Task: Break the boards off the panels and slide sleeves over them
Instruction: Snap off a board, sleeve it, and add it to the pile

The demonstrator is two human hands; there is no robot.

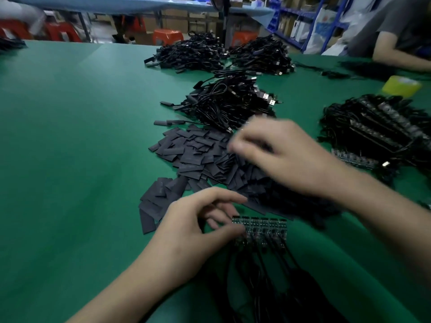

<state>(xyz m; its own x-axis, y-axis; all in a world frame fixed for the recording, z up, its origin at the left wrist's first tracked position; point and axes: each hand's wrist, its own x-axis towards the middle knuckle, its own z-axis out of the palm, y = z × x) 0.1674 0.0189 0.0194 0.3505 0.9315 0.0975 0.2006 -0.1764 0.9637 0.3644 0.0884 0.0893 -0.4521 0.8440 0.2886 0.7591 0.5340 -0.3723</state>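
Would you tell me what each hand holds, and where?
Left hand pinches the panel at its left end. Right hand, blurred over the sleeves: cannot tell.

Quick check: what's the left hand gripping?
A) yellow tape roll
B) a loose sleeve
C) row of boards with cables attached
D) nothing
C: the left hand pinches the left end of the row of boards, with its cables trailing toward the camera. The blurred right hand is over the sleeve pile.
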